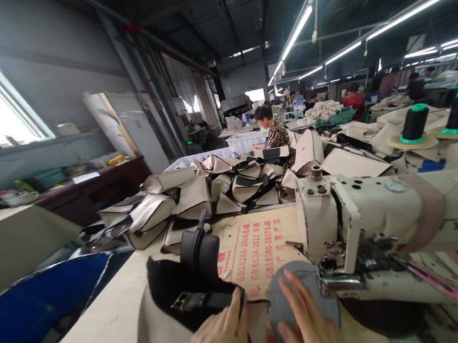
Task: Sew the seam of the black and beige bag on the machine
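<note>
Low in the head view, my left hand (221, 330) pinches the edge of a beige and black bag (190, 268). The bag lies open on the table, its dark inside up, with a black strap and buckle across it and a black flap standing behind. To the right, my right hand (310, 321) spreads its fingers over a grey round disc (296, 282); the fingertips appear to rest on it. Right beside the disc stands the head of a sewing machine (320, 227). My left fingertips are partly hidden at the bag's edge.
Heaped bags (191, 197) line the far side of the plywood table (94, 327). At the left hangs a blue-lined container (42, 305). Black thread cones (414, 123) stand behind the machine. A person in a patterned top (277, 133) sits beyond the heap; others work farther back.
</note>
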`<control>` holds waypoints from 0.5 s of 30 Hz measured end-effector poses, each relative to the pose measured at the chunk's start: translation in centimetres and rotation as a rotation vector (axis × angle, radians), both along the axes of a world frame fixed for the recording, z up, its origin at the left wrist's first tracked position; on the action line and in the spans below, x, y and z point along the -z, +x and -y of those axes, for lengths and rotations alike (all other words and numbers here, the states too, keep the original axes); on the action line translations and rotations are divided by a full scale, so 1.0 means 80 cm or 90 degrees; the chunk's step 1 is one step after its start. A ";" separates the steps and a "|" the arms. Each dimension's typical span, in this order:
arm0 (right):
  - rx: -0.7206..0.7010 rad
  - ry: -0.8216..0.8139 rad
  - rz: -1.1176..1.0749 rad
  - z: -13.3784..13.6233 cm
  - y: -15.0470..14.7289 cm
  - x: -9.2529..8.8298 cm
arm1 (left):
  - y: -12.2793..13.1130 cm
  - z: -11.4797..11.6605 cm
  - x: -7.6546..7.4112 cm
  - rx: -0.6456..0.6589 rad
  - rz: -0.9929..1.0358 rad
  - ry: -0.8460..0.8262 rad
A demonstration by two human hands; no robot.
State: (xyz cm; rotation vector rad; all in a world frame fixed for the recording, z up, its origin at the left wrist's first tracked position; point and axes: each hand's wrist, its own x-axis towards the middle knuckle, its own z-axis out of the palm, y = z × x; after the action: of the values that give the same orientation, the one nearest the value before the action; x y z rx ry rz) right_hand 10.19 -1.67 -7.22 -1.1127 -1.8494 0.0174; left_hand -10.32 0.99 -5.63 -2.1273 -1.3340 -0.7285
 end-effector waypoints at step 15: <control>0.201 0.094 -0.255 -0.028 0.039 -0.022 | 0.137 -0.013 -0.085 0.103 -0.068 -0.247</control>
State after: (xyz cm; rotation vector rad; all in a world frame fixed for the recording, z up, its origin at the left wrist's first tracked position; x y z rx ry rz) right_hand 13.33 0.58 -5.45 -1.1873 -1.2898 -0.0736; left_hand 0.62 2.00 1.21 -2.5636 -1.3422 -0.4329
